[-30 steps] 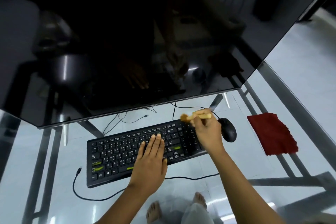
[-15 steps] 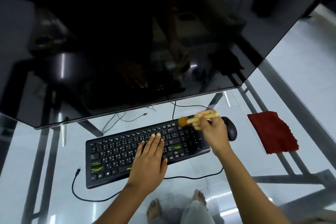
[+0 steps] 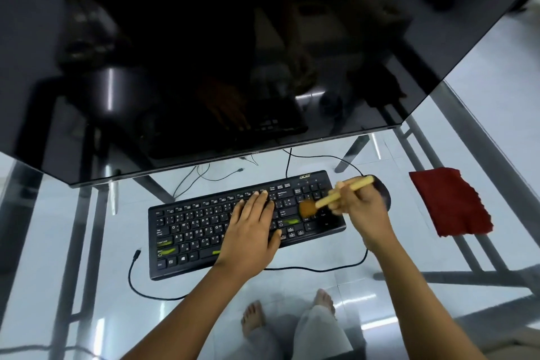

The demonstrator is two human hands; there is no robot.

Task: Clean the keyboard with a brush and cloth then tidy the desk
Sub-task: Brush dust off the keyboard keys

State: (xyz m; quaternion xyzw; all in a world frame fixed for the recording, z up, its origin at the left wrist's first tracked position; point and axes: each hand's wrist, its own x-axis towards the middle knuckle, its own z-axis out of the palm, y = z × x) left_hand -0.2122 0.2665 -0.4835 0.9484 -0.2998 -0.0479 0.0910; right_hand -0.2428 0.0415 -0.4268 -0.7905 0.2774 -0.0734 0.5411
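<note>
A black keyboard [image 3: 193, 228] with a few green-marked keys lies on the glass desk [image 3: 380, 242]. My left hand [image 3: 251, 231] rests flat on its middle keys, fingers spread. My right hand [image 3: 361, 204] grips a small wooden-handled brush [image 3: 339, 197]; its brown bristles touch the keys at the keyboard's right part. A red cloth [image 3: 451, 204] lies flat on the desk to the right, apart from both hands.
A large dark monitor [image 3: 204, 52] overhangs the back of the desk. A black mouse [image 3: 384, 191] sits behind my right hand. The keyboard's loose cable [image 3: 137, 280] loops at the front left. Feet show through the glass.
The brush head has come down from the keyboard's top edge toward me onto the right-hand keys. My left hand has stayed flat on the keyboard.
</note>
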